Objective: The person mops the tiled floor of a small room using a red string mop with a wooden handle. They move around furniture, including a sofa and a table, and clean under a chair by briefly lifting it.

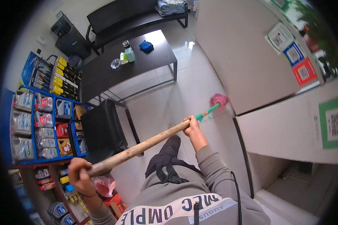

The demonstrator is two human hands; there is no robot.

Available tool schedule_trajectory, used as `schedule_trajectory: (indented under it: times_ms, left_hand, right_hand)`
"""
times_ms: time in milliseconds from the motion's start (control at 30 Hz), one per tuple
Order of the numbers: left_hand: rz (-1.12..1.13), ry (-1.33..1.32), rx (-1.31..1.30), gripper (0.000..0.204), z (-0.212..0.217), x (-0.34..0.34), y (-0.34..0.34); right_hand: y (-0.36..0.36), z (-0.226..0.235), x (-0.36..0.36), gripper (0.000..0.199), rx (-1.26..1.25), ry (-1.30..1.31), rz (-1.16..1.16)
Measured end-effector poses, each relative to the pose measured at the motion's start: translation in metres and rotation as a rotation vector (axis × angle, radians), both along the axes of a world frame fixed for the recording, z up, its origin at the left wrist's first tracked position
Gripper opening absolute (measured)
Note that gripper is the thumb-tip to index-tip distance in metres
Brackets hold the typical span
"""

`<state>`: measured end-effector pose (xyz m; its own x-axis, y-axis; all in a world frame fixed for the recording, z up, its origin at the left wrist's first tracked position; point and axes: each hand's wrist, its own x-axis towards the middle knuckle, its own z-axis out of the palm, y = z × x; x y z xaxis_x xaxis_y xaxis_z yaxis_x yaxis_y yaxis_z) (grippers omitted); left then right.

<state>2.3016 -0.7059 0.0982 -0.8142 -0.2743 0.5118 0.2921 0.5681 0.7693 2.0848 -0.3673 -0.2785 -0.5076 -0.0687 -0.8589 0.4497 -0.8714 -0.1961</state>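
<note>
A mop (139, 149) with a long wooden handle slants across in front of my body, from lower left to upper right. Around the thick top end of the handle curl the fingers of my left hand (81, 176). My right hand (192, 126) grips the handle farther down, close to the green socket (210, 111). The pink mop head (219, 100) rests on the pale tiled floor (191, 80), near the base of the counter.
On the left are a black chair (101, 129) and a blue shelf (33, 125) of oil jugs. A dark table (154, 56) and a black bench (120, 18) stand ahead. The grey counter (248, 56) borders my right, with a white panel (289, 127) nearer.
</note>
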Motion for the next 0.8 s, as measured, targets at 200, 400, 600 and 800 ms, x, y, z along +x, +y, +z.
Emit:
schedule_trajectory:
  times_ms: [200, 400, 600, 800]
  left_hand:
    - [-0.363, -0.119, -0.225, 0.031, -0.056, -0.229, 0.117]
    - [-0.555, -0.272, -0.351, 0.024, -0.143, -0.413, 0.21]
    - [-0.342, -0.42, -0.218, 0.025, -0.17, -0.578, 0.291]
    - [-0.222, -0.547, -0.132, 0.036, -0.198, -0.764, 0.379]
  right_hand:
    - [-0.019, 0.03, -0.192, 0.008, 0.056, 0.058, 0.23]
    - [0.0, 0.006, -0.328, 0.008, 0.033, 0.014, 0.448]
    - [0.057, 0.001, -0.508, 0.013, 0.002, -0.003, 0.547]
    - [0.122, -0.045, -0.697, 0.011, -0.056, 0.07, 0.604]
